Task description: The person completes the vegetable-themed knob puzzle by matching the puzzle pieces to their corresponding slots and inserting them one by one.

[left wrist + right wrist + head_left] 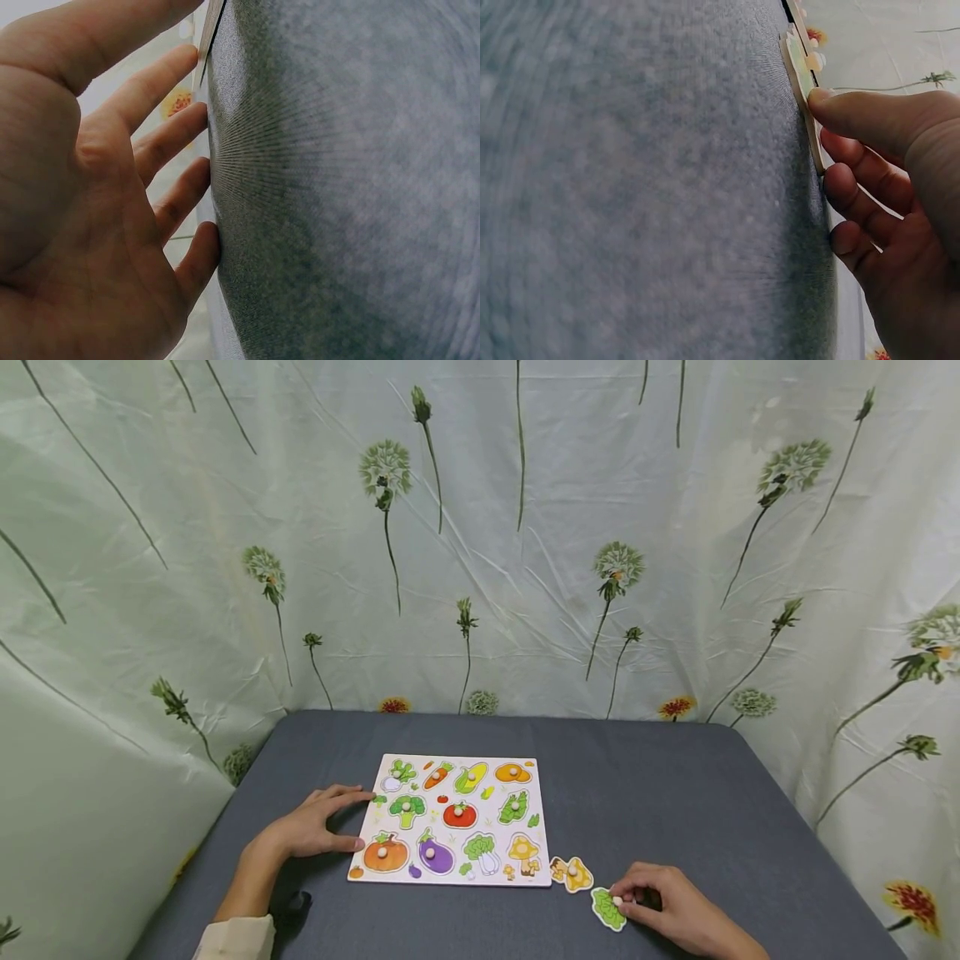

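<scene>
A pale wooden vegetable puzzle board (489,789) lies flat on the table. My left hand (309,827) has its fingers spread, index fingertip and thumb at the board's left edge; the left wrist view shows the open palm. Right of the board, my right hand (671,902) pinches a green leafy vegetable puzzle piece (607,910) near its white knob (617,901). In the right wrist view the thumb (855,112) lies against the piece's face, and the index finger is mostly hidden. A mushroom puzzle piece (577,877) lies between the board and that hand.
Knobbed pieces such as the tomato (460,817), eggplant (438,857) and pumpkin (390,858) sit in the board. The leafy-green picture (483,860) and mushroom picture (523,847) show no knobs. Behind the dark grey table (637,777) hangs a dandelion-printed curtain (525,610).
</scene>
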Demonstrator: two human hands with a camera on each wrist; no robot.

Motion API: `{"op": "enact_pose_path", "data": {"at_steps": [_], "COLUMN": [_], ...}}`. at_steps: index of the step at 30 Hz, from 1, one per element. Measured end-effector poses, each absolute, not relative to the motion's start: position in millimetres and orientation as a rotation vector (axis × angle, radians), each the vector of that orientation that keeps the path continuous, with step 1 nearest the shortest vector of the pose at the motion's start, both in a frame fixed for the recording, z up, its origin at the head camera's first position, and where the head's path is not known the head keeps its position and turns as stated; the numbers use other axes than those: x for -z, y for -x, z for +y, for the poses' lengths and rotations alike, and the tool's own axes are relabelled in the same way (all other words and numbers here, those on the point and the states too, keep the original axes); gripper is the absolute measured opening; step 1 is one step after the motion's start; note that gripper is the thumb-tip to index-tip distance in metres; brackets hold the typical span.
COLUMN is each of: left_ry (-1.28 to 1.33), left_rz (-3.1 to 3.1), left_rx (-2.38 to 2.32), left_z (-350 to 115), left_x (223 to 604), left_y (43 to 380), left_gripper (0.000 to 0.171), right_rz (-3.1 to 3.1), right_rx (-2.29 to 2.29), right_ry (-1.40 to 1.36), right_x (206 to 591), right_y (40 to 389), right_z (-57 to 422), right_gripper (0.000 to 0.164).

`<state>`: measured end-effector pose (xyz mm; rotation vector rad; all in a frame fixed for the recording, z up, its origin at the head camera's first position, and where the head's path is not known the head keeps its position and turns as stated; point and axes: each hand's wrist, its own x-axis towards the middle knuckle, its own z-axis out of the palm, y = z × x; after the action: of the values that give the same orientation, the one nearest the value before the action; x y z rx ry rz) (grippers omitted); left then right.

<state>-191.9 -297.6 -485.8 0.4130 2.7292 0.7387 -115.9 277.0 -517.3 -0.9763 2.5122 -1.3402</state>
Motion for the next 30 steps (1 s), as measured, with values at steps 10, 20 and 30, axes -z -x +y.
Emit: {"op": "enact_pose_path", "data": {"at_steps": [10, 20, 30], "left_ry": [-0.424, -0.441, -0.417], "left_rz": [2.727, 2.738, 2.740], "left_rx": [-0.741, -0.747, -0.724], "left_z": [-298.2, -298.7, -296.7], "left_x": [483.7, 483.6, 484.7], "left_y": [190.1, 188.8, 190.8], "left_gripper": [0.082, 0.082, 0.083], "right_rz": [2.502, 2.591, 2.718], "right_rx": [1.342, 1.308, 1.331], "right_ry": [0.953, 0.861, 0.942], "right_x": [515.2, 504.7, 501.7], "right_y": [115.3, 119.9, 125.9], "right_z": [276.6, 267.2, 248.8], "right_gripper": [0.006, 0.005, 0.004]}}
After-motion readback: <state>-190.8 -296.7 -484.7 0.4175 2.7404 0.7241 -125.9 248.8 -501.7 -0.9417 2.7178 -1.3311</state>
